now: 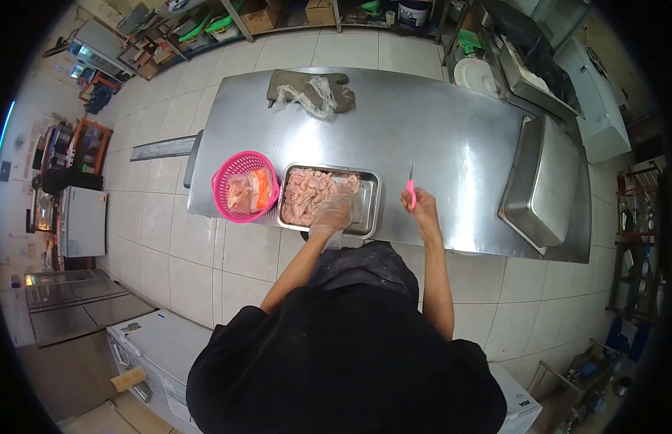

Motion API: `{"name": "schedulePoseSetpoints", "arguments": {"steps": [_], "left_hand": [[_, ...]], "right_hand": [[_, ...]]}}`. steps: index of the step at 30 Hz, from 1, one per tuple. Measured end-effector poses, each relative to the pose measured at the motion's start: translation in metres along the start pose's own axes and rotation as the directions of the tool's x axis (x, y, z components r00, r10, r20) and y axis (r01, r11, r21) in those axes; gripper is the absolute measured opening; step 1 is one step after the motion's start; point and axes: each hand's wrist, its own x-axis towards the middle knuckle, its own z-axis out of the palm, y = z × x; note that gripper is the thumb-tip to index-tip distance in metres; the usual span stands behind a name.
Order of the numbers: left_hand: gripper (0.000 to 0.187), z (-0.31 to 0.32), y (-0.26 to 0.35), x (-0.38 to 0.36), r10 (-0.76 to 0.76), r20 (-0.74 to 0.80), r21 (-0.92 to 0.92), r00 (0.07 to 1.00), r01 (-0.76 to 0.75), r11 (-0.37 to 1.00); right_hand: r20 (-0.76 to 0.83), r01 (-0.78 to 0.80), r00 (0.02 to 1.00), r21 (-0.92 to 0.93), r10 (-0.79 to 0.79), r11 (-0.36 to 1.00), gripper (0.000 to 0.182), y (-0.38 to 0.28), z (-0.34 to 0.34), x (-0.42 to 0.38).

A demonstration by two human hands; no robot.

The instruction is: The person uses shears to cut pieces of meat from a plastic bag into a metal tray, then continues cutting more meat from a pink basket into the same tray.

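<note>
My left hand [333,215], in a clear plastic glove, is over a metal tray [370,223] and closed on a piece of raw meat [350,185]; its fingertips are partly hidden. A pile of pale pink raw meat strips [303,194] fills the tray's left and middle. To the right of the tray, my bare right hand [423,207] is closed around the pink handle of scissors [411,182], their blades pointing away from me. Left of the tray stands a pink perforated basket [219,189] holding plastic-wrapped packs of meat [249,191].
The steel table [451,137] carries an oven mitt [307,88] with crumpled clear plastic at its far edge. A large upturned metal pan [538,181] is at the right end. Shelves [336,16] with boxes and tubs line the far wall; chest freezers [159,347] are behind me.
</note>
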Motion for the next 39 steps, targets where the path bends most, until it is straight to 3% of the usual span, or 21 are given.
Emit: {"name": "schedulePoseSetpoints", "arguments": {"steps": [2,3,4,5,6,7,8,12,13,15,17,19,21,23,25,26,29,32,35,38,39], "left_hand": [[0.053,-0.017,0.028,0.011,-0.041,0.433,-0.14,0.9,0.112,0.984],[0.048,0.016,0.031,0.017,0.073,0.091,-0.163,0.993,-0.058,0.985],[0.043,0.072,0.026,0.023,0.183,-0.261,-0.122,0.948,-0.22,0.968],[0.039,0.104,0.021,0.024,0.276,-0.573,-0.024,0.772,-0.353,0.935],[0.033,0.104,0.016,0.022,0.221,-0.352,-0.03,0.909,-0.247,0.969],[0.029,0.103,0.007,0.019,0.139,-0.113,-0.008,0.984,-0.141,0.99],[0.025,0.101,0.0,0.017,0.035,0.129,0.036,0.991,-0.04,0.999],[0.027,0.093,-0.034,-0.004,-0.169,0.152,-0.063,0.974,0.18,0.982],[0.029,0.01,-0.002,-0.011,-0.4,0.008,-0.42,0.917,0.366,0.831],[0.03,0.084,-0.059,-0.017,-0.188,-0.168,-0.11,0.968,0.171,0.979],[0.026,0.077,-0.102,-0.027,-0.044,-0.44,-0.059,0.897,0.02,0.998],[0.017,-0.017,-0.134,-0.047,-0.083,-0.802,-0.231,0.591,-0.178,0.957],[0.017,-0.048,-0.178,-0.073,-0.337,-0.723,-0.275,0.603,0.196,0.941],[0.02,-0.074,-0.209,-0.09,-0.573,-0.645,-0.283,0.505,0.538,0.794],[0.016,-0.096,-0.219,-0.088,-0.631,-0.284,-0.054,0.722,0.645,0.762],[0.015,-0.105,-0.222,-0.088,-0.635,-0.07,0.073,0.769,0.639,0.766],[0.012,0.0,-0.329,-0.111,-0.424,-0.419,-0.018,0.803,0.46,0.888],[0.011,-0.018,-0.338,-0.109,-0.397,-0.355,0.056,0.847,0.443,0.895],[0.014,-0.053,-0.34,-0.117,-0.325,-0.35,-0.115,0.878,0.304,0.946],[0.015,-0.098,-0.31,-0.119,-0.471,-0.36,-0.167,0.805,0.441,0.882],[0.02,-0.102,-0.312,-0.121,-0.505,-0.37,-0.366,0.779,0.378,0.851]], "right_hand": [[-0.049,-0.008,0.999,-0.055,0.006,0.998,0.02,0.033,-0.001,-0.01],[-0.032,-0.024,0.999,-0.1,0.02,0.995,0.02,0.048,-0.002,-0.01],[-0.014,-0.038,0.999,-0.145,0.037,0.989,0.019,0.063,-0.002,-0.01],[0.004,-0.052,0.999,-0.188,0.054,0.981,0.02,0.072,-0.002,-0.013],[0.012,-0.079,0.997,-0.198,0.082,0.977,0.02,0.073,-0.001,-0.017],[0.02,-0.102,0.994,-0.208,0.109,0.973,0.021,0.074,0.0,-0.02],[0.027,-0.125,0.991,-0.221,0.134,0.967,0.021,0.073,0.0,-0.023],[-0.017,-0.119,0.993,-0.247,0.118,0.962,0.025,0.091,-0.017,-0.024],[-0.019,-0.122,0.992,-0.24,0.121,0.963,0.027,0.092,-0.019,-0.024],[-0.004,-0.11,0.994,-0.223,0.111,0.969,0.027,0.088,-0.017,-0.021],[0.006,-0.091,0.996,-0.197,0.094,0.976,0.023,0.085,-0.014,-0.023],[0.004,-0.083,0.996,-0.179,0.085,0.98,0.024,0.087,-0.012,-0.021],[0.006,-0.102,0.994,-0.195,0.105,0.975,0.024,0.08,-0.006,-0.022],[0.051,-0.102,0.992,-0.211,0.116,0.972,0.024,0.083,-0.001,-0.016],[0.087,-0.095,0.989,-0.227,0.117,0.969,0.024,0.084,0.007,-0.008],[0.107,-0.093,0.987,-0.245,0.122,0.965,0.023,0.083,0.01,-0.006],[0.166,-0.05,0.982,-0.252,0.094,0.967,0.022,0.079,0.023,0.001],[0.162,-0.014,0.985,-0.225,0.052,0.974,0.025,0.075,0.03,0.004],[0.121,-0.026,0.991,-0.233,0.055,0.972,0.027,0.068,0.032,0.0],[0.139,-0.039,0.988,-0.189,0.066,0.981,0.027,0.068,0.03,-0.005],[0.161,-0.039,0.985,-0.162,0.065,0.986,0.028,0.066,0.033,-0.007]]}}
